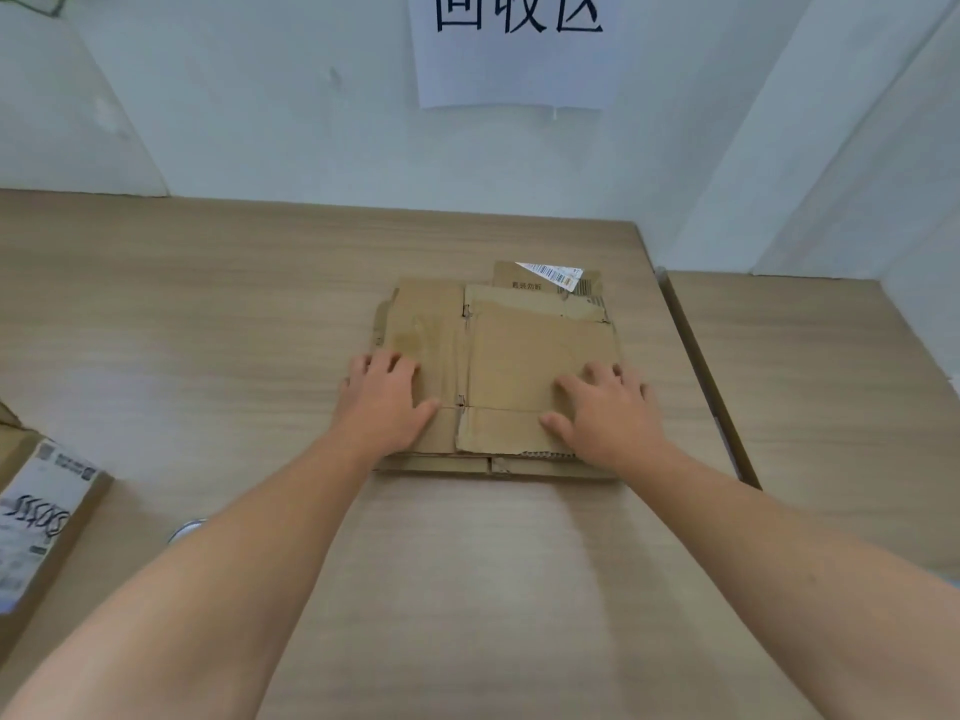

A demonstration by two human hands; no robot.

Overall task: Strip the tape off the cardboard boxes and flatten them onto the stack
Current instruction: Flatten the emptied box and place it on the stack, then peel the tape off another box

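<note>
A stack of flattened brown cardboard boxes (511,350) lies on the wooden table (208,314), near its right edge. The top sheet is creased and torn at the edges; a lower sheet with a white barcode label (558,275) sticks out at the back. My left hand (387,402) lies flat on the stack's left side, fingers spread. My right hand (608,413) presses flat on its right front part. Both palms face down and neither grips anything.
A cardboard box with a white shipping label (41,511) sits at the table's left front edge. A small round grey object (184,530) peeks out beside my left forearm. A second table (831,381) adjoins on the right. A paper sign (511,49) hangs on the wall behind.
</note>
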